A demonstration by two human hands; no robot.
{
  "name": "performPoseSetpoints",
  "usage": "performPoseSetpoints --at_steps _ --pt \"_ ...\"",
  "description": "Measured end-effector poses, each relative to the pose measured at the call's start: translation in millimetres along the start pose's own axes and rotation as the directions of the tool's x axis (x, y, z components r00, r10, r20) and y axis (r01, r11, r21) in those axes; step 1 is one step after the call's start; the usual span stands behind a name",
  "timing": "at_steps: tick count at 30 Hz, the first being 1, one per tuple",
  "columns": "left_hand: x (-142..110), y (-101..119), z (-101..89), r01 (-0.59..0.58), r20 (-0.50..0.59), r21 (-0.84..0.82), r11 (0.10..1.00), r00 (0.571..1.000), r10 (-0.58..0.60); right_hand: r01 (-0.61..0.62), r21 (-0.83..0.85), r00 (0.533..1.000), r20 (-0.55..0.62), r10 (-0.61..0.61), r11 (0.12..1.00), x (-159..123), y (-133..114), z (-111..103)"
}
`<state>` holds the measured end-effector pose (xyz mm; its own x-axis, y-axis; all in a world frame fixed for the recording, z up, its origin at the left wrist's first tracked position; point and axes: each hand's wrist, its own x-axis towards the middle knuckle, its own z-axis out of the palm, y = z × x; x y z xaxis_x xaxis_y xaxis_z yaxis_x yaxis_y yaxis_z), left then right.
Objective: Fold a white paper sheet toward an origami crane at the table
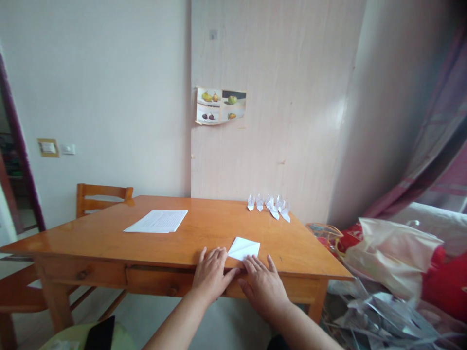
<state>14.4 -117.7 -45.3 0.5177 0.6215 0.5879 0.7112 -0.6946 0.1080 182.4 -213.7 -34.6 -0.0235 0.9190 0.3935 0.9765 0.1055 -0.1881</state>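
Observation:
A small folded sheet of white paper (243, 248) lies near the front edge of the wooden table (207, 218), with a diagonal crease or fold line across it. My left hand (211, 272) rests at the table edge, fingers stretched toward the paper's left corner. Fingertips of my right hand (263, 284) lie on the paper's lower right edge, its fingers extended and thumb apart. Several small folded paper figures (274, 210) stand or lie at the far right of the table. To the left is a stack of printed sheets (157, 221).
A wooden chair (104, 194) stands behind the table's left end. Drawers (156, 282) run under the front edge. Bags (392, 253) and crumpled plastic (386, 316) are piled at the right. At lower left, a dark flat object (100, 334) lies on a pale green stool (122, 338).

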Motion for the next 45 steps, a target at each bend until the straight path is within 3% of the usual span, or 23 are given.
performPoseSetpoints --at_steps 10,15,22,30,37,45 --pt "-1.5 -1.8 -0.4 0.009 -0.019 -0.067 0.998 1.0 -0.01 -0.003 0.015 1.0 -0.006 0.003 1.0 -1.8 -0.6 -2.1" --pt "9.2 3.4 -7.9 0.071 -0.009 -0.121 0.99 0.997 -0.073 -0.001 0.022 1.0 0.002 0.001 1.0 -2.5 -0.5 -2.1" --pt "22.9 9.5 -8.3 -0.032 0.036 -0.176 0.984 0.999 0.039 0.009 0.026 1.0 -0.006 -0.009 1.0 -4.0 -0.1 -2.4" --pt "12.7 5.4 -9.4 -0.097 -0.027 -0.21 0.973 0.995 0.093 0.047 0.023 0.998 -0.036 -0.047 0.999 -0.7 2.6 -13.9" --pt "2.3 9.9 -12.3 -0.177 -0.055 -0.241 0.954 0.984 0.168 0.064 0.002 0.995 -0.074 -0.063 0.998 -3.5 20.6 -16.8" --pt "-2.8 17.2 -11.0 -0.148 -0.058 -0.242 0.959 0.989 0.138 0.109 -0.005 0.99 -0.09 -0.109 0.994 -8.2 30.8 -11.2"
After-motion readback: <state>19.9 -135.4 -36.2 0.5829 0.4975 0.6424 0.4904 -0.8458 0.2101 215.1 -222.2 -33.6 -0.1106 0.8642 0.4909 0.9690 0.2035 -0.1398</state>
